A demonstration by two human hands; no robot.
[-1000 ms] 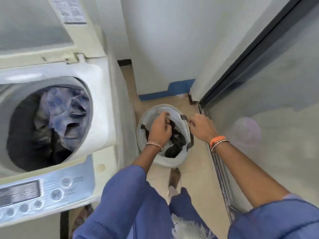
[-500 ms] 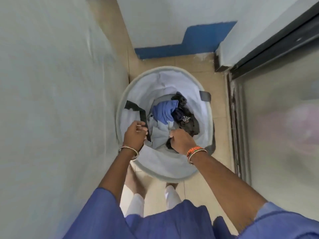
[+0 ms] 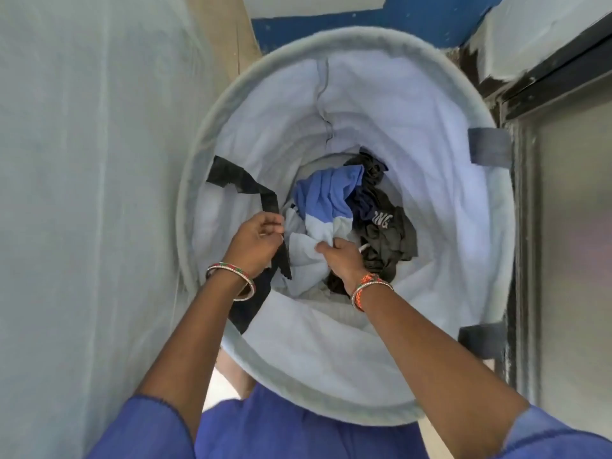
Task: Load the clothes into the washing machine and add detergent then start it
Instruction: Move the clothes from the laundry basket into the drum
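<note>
Blue sleeves [image 3: 145, 429] fill the bottom edge, and both bare forearms reach forward and down into a round fabric laundry basket [image 3: 331, 389] seen from straight above. The left hand [image 3: 256, 241], with bangles at the wrist, has its fingers curled closed around a black strap [image 3: 270, 202] that runs from the basket's left wall down past the palm; thumb and forefinger pinch it, and the strap's lower end hangs below the hand. The right hand [image 3: 341, 256], wearing an orange braided band and a thin bangle, is deeper in the basket, its fingers closed in a fist on a fold of the white-and-blue garment [image 3: 323, 207]. The fingertips are buried in the cloth, so how much fabric they have gathered cannot be made out.

The clothes [image 3: 347, 223] lie in a heap at the bottom of the basket: the white-and-blue piece on the left, a dark grey garment [image 3: 390, 236] with partly readable white lettering to the right, touching it, and something darker between and behind them whose shape is hard to tell. The pale lining is otherwise bare. Two grey handle loops [image 3: 488, 149] sit on the basket's right rim. A pale, blurred flat surface [image 3: 82, 193] fills the left of the view; a dark-framed panel [image 3: 569, 226] stands on the right, and a blue skirting strip [image 3: 414, 18] lies beyond the basket.
</note>
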